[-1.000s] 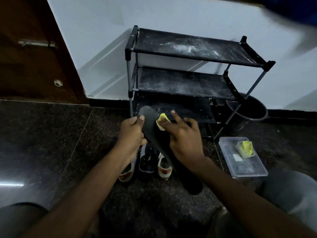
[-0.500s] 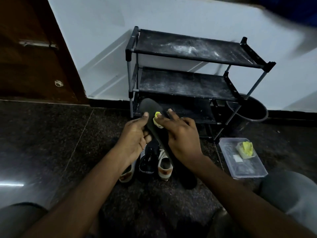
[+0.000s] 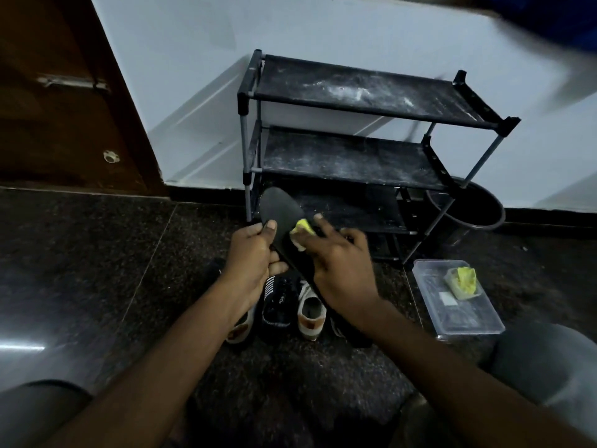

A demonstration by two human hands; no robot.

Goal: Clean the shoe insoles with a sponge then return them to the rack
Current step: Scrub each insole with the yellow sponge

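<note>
Steadying insole point(image 3: 280, 212) in left hand point(image 3: 255, 255), fingers curled round its edge, low before rack point(image 3: 355, 92), slanted far-left to near-right; pinching sponge point(image 3: 302, 228) against its middle with right hand point(image 3: 340, 265), toe end just beyond, far-left.

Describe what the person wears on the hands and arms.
Nothing shows: the left hand and right hand are gloveless, with no rings, watch or bands visible, and both forearms are bare, with no sleeve in view.

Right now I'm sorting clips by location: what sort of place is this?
Probably a home entryway: a shoe rack against the wall, shoes on the dark stone floor, and a wooden door beside it.
</note>
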